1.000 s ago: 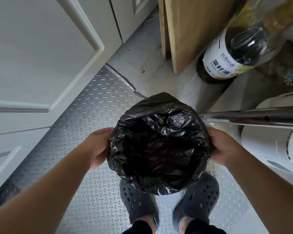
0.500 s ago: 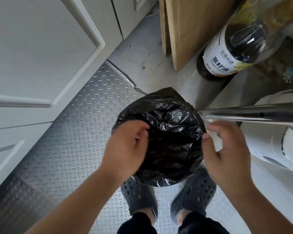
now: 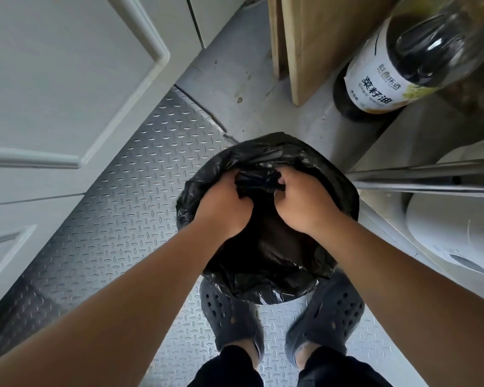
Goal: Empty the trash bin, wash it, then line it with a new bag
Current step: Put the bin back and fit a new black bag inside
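Hands over the mouth of the bin, side by side and close together. Left hand [image 3: 225, 203] with knuckles up, fingers curled down into a fold of thin, crinkled black plastic bag [image 3: 266, 263], gripping it. Right hand [image 3: 305, 201] in a matching pose just beside it, fingers bent and pinching a bunched ridge of the same film between the two hands. Both forearms bare, reaching in from the lower corners and converging on the bag's middle.

Round trash bin beneath the hands, wholly wrapped in the black bag, so its own wall cannot be made out; bag film draped over the rim all the way round, glossy at the far edge, slack and dark in the centre. Bin standing on silver diamond-patterned metal floor plate [image 3: 118, 219], at the plate's right edge, just ahead of a pair of dark grey perforated rubber clogs [image 3: 232, 317].

Further out: white panelled cabinet doors [image 3: 67, 79] along the plate's left edge. Grey concrete floor [image 3: 229, 79] beyond the plate's far edge. Pale wooden board [image 3: 319, 46] leaning upright on it near the far right, and a large clear plastic oil bottle with white label [image 3: 397, 76] beside the board. Shiny horizontal metal tube [image 3: 430, 177] crossing just right of the bin, above a white rounded plastic appliance [image 3: 453, 233].
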Tool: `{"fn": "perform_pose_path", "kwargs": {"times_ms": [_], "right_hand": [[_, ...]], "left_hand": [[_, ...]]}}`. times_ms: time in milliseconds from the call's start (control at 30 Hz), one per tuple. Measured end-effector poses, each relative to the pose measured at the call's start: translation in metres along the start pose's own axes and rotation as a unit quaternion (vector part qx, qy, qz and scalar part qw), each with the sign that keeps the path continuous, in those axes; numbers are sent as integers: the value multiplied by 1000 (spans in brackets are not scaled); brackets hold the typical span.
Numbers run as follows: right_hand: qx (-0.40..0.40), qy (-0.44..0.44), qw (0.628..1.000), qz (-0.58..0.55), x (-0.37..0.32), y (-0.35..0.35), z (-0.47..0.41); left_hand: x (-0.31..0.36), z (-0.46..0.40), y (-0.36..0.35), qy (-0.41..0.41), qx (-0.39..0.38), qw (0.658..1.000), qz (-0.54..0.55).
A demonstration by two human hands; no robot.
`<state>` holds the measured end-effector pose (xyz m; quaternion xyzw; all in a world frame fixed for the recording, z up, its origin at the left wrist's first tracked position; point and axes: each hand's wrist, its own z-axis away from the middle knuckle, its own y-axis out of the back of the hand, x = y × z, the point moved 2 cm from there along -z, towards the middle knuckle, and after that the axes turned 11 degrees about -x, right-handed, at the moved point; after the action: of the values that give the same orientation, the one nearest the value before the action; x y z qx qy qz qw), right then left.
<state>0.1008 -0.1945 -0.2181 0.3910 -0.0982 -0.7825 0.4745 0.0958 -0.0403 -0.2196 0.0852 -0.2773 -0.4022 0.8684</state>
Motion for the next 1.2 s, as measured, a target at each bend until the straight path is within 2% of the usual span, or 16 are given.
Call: {"fn": "perform_pose_path", "kwargs": {"times_ms": [200,433,667,767,900,967,1033,1100,1133,1200], "right_hand": [[-66,-59,991,98,-3,-9,-15],[-129,-88,964,216,0,-40,-22],[-179,-97,954,222,3,-51,-31],[-149,-70,967,192,-2,-40,-25],[-94,14,984,153,-14,-15,20],[-26,79,987,138,-17,-2,57],[89,119,980,130,-8,11,93],[192,88,973,96,14,18,121],[213,43,974,65,28,20,129],[202,-55,978,-7,54,17,133]], "left_hand": [[-4,-12,-10,42,-3,999,16],[-3,-29,-27,63,-56,994,-66],[-6,-38,-41,87,-64,987,-116],[6,-29,-35,57,-89,983,-148],[24,22,-20,-39,-87,986,-137],[24,62,-11,-122,-12,983,-136],[15,99,2,-188,114,964,-149],[-8,120,11,-156,221,949,-162],[-22,124,13,-113,244,952,-147],[-48,120,13,-8,235,970,-63]]}}
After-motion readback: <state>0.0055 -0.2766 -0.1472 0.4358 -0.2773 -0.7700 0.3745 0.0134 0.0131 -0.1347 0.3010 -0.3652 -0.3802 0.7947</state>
